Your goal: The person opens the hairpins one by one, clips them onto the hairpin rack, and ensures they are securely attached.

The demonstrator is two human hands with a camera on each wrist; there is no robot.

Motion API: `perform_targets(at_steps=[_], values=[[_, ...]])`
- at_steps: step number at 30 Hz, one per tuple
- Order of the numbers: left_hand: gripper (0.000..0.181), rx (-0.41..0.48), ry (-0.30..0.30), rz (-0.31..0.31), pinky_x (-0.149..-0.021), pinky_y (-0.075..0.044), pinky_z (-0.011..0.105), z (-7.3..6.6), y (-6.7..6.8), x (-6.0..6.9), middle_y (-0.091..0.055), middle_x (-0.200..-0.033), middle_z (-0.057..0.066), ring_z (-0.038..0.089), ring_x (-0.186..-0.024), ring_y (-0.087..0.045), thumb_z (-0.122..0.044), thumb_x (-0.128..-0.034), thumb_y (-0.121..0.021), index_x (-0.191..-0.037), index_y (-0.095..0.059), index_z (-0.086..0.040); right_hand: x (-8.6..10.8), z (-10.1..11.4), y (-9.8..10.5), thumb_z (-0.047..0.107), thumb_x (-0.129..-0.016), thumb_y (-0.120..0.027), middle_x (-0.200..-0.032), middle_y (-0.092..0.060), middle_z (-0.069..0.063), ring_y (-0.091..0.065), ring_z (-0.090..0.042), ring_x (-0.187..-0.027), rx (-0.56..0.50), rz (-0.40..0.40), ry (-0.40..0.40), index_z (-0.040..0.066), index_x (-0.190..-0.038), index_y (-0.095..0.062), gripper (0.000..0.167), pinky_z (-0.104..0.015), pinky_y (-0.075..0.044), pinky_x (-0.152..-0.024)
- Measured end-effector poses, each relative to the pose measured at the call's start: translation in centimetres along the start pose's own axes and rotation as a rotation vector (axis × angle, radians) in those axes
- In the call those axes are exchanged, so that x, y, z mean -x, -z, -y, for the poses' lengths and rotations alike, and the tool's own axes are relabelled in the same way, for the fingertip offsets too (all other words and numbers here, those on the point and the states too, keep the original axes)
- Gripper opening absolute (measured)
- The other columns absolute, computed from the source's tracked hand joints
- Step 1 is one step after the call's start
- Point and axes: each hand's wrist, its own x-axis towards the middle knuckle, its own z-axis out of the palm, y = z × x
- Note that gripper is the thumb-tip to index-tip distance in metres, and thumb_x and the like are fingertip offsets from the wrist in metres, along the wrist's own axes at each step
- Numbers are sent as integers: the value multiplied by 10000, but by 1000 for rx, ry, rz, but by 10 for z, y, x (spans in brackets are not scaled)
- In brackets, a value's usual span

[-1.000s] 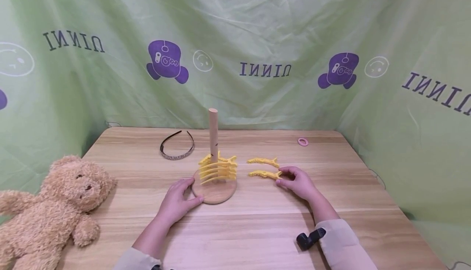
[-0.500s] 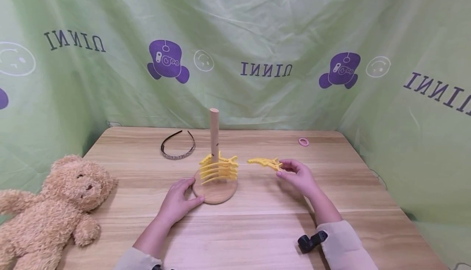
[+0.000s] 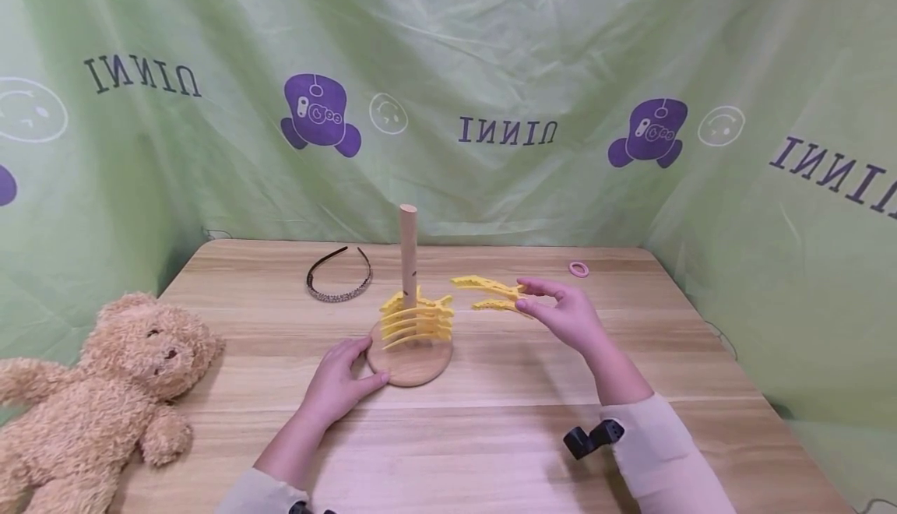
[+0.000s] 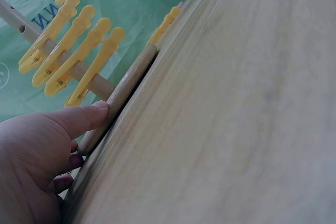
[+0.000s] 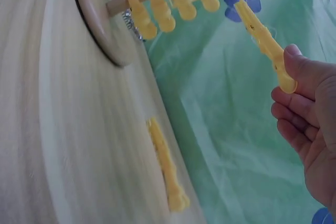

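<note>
My right hand (image 3: 566, 315) pinches a yellow alligator hair clip (image 5: 265, 40) by its tail end, between thumb and fingers. The clip hangs above the table, its long end pointing left toward a wooden stand (image 3: 409, 253). Below it, another yellow hair clip (image 5: 168, 169) lies on the tabletop. Several yellow hair clips (image 4: 84, 51) are fixed one above another on the lower part of the stand's upright post. At the stand's left side, my left hand (image 3: 338, 383) holds the rim of the round base (image 3: 415, 372), thumb in front and fingers around the edge.
Behind the stand, to its left, lies a dark headband (image 3: 338, 297) with a glittery band. A small pink ring (image 3: 578, 269) sits at the back right. A plush teddy bear (image 3: 126, 397) occupies the left side. Green printed cloth (image 3: 448, 187) encloses the table (image 3: 455, 444).
My right hand has picked up the nearer hair clip from the table and carried it up and slightly left, over the other loose clip. The left hand stays on the base.
</note>
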Motion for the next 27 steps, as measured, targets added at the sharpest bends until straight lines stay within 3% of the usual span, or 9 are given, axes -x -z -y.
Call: perform_targets(at_steps=[4,12,17,27], values=[[710,-6,-1,-2,-1174,-281,583,-1,1,0,-532,-1416,224,443,-1397,-368,-332,-812,-781,-1376,-523,15,-6,15,-5,198,-865,-751,-1098,-736,-166,-672,-319,-1087,17,-10,44,34,-1196,-697,374,-223,-570,-740],[717,2,13,7,-1178,-273,583,-2,2,0,-522,-1429,220,440,-1408,-353,-346,-814,-781,-1383,-520,5,-19,36,-25,192,-859,-753,-1106,-739,-142,-711,-286,-1013,49,30,81,44,-1134,-730,312,-365,-614,-773],[725,9,15,7,-1179,-269,587,-3,3,1,-521,-1430,221,442,-1407,-353,-347,-809,-785,-1384,-518,5,-26,44,-41,197,-863,-751,-1086,-744,-148,-734,-256,-946,17,81,110,33,-1132,-729,315,-335,-618,-759],[726,13,11,-6,-1170,-276,599,-3,1,2,-531,-1419,220,446,-1397,-364,-343,-798,-791,-1373,-527,12,-34,57,-60,248,-858,-758,-1059,-755,-110,-709,-225,-999,43,135,113,84,-1120,-745,309,-325,-605,-758]])
